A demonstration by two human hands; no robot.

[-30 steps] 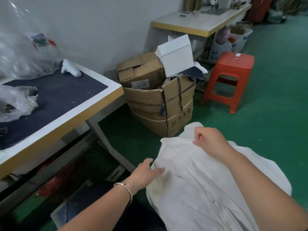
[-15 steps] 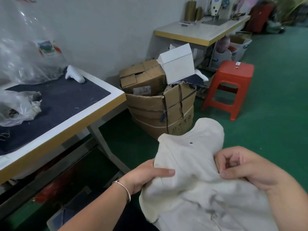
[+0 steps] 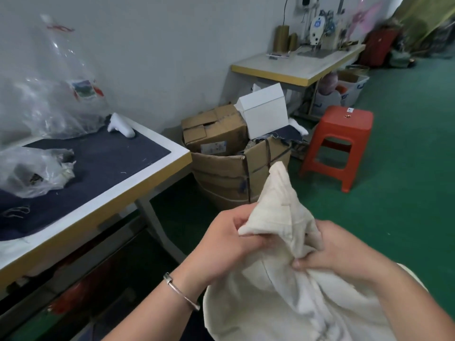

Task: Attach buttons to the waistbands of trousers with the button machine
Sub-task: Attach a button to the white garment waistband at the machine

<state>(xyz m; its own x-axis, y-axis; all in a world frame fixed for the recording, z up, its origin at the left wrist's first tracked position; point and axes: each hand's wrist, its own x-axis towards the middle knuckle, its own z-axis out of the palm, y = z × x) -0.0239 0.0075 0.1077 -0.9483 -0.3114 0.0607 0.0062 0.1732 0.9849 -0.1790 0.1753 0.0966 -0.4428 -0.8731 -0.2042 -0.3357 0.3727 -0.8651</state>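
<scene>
Head camera looks down on both hands working a pair of cream trousers (image 3: 283, 291) that lie bunched in the person's lap, low and right of centre. The left hand (image 3: 226, 244), a metal bangle (image 3: 181, 291) on its wrist, has its fingers curled round a folded edge of the cloth and pinches it tight; the right hand (image 3: 337, 252) grips the fabric just beside it, thumb pressed down over a gathered fold. Between the two grips a stitched, banded section stands up in a peak, which looks like the waistband being pulled clear of the rest, probably so the spot for the button can be found and kept flat and taut. No button is visible on the raised part. The bulk of the garment hangs slack below, left loose, I judge, because only the band needs handling. To the left stands a work table (image 3: 138, 183) with a dark cloth top, bearing a crumpled plastic bag (image 3: 34, 171) and a small white object (image 3: 120, 127) whose use I cannot tell. No button machine shows within reach; a sewing machine (image 3: 317, 30) sits on a far table (image 3: 295, 70), well apart. Cardboard boxes (image 3: 231, 168) and a red plastic stool (image 3: 339, 141) stand on the green floor (image 3: 406, 193) beyond. The step seems to be sorting and orienting the garment, with attaching not yet begun.
</scene>
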